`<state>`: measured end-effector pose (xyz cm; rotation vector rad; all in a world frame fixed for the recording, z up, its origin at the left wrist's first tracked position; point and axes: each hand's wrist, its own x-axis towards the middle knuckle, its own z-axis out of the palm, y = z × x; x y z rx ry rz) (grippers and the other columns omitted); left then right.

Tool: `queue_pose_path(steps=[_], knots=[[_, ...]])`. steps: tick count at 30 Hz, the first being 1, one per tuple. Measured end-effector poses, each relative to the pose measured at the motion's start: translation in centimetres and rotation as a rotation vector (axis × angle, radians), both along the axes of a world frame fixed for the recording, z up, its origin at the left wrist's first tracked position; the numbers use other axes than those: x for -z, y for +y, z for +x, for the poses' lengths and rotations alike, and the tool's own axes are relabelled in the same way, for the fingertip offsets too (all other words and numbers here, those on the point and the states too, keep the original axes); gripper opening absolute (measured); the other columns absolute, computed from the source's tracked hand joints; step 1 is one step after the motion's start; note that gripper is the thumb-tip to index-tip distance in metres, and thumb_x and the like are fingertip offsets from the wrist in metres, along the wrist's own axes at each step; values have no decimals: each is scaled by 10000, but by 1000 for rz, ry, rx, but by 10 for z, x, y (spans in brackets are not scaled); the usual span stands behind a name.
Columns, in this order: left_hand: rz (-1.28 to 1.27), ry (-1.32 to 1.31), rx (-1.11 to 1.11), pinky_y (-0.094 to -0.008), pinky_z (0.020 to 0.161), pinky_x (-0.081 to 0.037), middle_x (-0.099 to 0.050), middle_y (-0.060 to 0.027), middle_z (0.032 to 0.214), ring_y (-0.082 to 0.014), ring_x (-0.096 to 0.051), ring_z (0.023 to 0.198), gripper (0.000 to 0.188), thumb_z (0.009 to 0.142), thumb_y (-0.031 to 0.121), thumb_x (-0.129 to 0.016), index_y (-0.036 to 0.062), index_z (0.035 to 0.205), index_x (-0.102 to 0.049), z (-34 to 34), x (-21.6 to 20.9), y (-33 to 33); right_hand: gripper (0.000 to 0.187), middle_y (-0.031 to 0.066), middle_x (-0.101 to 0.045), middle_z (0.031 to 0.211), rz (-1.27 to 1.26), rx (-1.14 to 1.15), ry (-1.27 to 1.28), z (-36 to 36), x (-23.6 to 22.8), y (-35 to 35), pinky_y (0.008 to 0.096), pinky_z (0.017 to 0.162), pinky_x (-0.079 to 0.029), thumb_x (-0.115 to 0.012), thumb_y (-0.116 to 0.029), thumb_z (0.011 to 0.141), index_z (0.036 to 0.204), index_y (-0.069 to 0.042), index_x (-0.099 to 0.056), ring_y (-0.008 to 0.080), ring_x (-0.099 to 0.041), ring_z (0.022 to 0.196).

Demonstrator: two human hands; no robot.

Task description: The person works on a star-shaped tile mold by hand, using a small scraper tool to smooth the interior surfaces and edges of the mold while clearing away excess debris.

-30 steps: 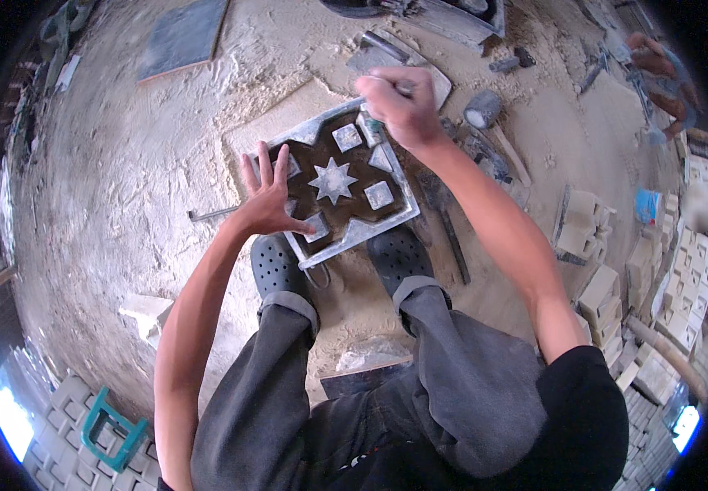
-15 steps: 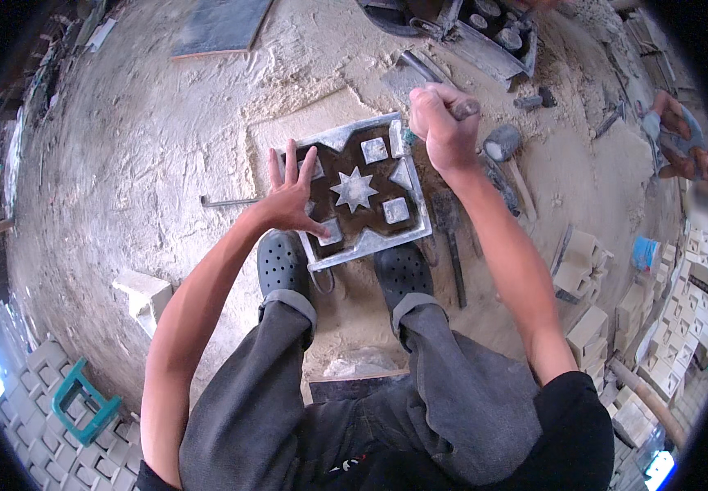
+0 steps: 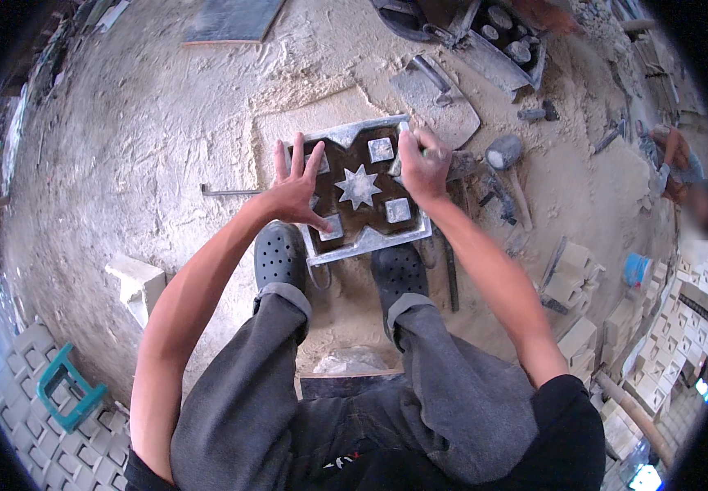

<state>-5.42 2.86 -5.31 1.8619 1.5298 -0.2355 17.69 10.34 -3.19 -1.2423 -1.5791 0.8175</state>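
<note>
Between my feet lies a square metal mould [image 3: 370,239] with a raised eight-pointed star [image 3: 359,187] in its middle and square raised blocks [image 3: 398,210] around it. Dark material fills the spaces. My left hand [image 3: 295,192] presses on the mould's left side, fingers spread, thumb on a near block. At the right edge my right hand [image 3: 425,168] is closed in a fist around a hand tool. Most of that tool is hidden, and its kind cannot be made out.
A trowel [image 3: 444,102] lies beyond the mould, and a mallet [image 3: 504,154] to the right. A metal rod [image 3: 231,192] and white block [image 3: 139,286] are on the left. A teal stool [image 3: 71,389] stands lower left; another person [image 3: 674,164] is far right, beyond stacked pale blocks [image 3: 575,278].
My right fist has come down from above the mould's far right corner to its right edge, uncovering the trowel. My left hand stays spread on the mould.
</note>
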Motion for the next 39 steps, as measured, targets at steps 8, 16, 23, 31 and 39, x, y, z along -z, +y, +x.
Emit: queue_pose_path(steps=[8, 16, 23, 31, 39], knots=[[-38, 5, -23, -675, 1101, -58, 217, -337, 1503, -609, 236, 1317, 1551, 442, 615, -879, 87, 1513, 110, -10, -9, -6, 405, -40, -346, 556, -305, 121, 328, -20, -49, -17, 284, 489, -276, -589, -135, 904, 589, -21, -361, 32, -328, 575], [-1, 3, -27, -694, 1090, -136, 223, -303, 1516, -600, 227, 1327, 1533, 452, 586, -888, 124, 1516, 113, -12, -1, -10, 390, -57, -367, 521, -471, -136, 460, -16, -40, -10, 261, 425, -216, -518, -74, 912, 561, -118, -352, 46, -294, 437], [50, -23, -21, -699, 1083, -154, 218, -297, 1520, -599, 217, 1332, 1526, 456, 590, -885, 133, 1517, 112, -3, -4, -5, 356, -48, -432, 552, -321, -302, 413, 7, 12, -16, 261, 447, -282, -574, -96, 879, 556, -58, -430, 43, -364, 492], [8, 4, -26, -708, 1075, -157, 214, -300, 1520, -601, 211, 1333, 1527, 455, 598, -883, 123, 1516, 108, -10, -4, -9, 353, -31, -412, 525, -238, -453, 339, -2, -49, -25, 279, 457, -309, -557, -80, 863, 558, -11, -393, 55, -390, 498], [24, -22, -35, -716, 1061, -188, 224, -293, 1520, -599, 214, 1333, 1522, 460, 582, -889, 127, 1517, 107, -9, 0, -8, 388, -67, -400, 518, -551, -389, 267, -7, -27, -4, 274, 437, -255, -589, -146, 855, 526, -58, -404, 41, -350, 477]])
